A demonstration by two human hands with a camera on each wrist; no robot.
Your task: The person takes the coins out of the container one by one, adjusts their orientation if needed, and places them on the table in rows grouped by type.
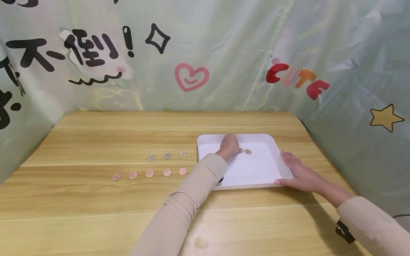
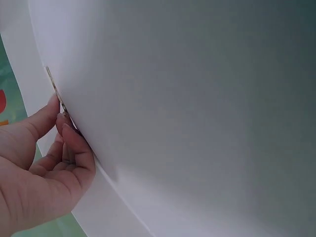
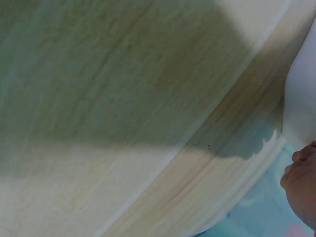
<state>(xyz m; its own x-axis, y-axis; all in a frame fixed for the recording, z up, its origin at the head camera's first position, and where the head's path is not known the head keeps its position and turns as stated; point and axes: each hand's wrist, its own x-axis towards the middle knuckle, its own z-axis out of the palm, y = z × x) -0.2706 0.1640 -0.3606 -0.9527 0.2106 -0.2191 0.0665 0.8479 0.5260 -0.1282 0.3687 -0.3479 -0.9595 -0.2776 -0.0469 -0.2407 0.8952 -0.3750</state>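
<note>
A white tray [image 1: 253, 170] stands on the wooden table. My left hand [image 1: 230, 144] reaches into it near the back wall. In the left wrist view, the thumb [image 2: 47, 116] and index finger pinch a thin coin [image 2: 64, 109], which shows edge-on close over the tray floor. Just beside that hand, a gold-coloured coin [image 1: 248, 151] lies flat in the tray. My right hand [image 1: 299, 174] rests against the tray's front right corner, its fingers along the right wall and its thumb at the front edge. Only part of this hand [image 3: 300, 185] shows in the right wrist view.
Left of the tray, three dull gold or silver coins [image 1: 167, 156] lie in a row. A row of several copper-coloured coins [image 1: 150, 173] runs in front of them. A printed curtain [image 1: 224, 53] surrounds the back and sides of the table [image 1: 80, 202].
</note>
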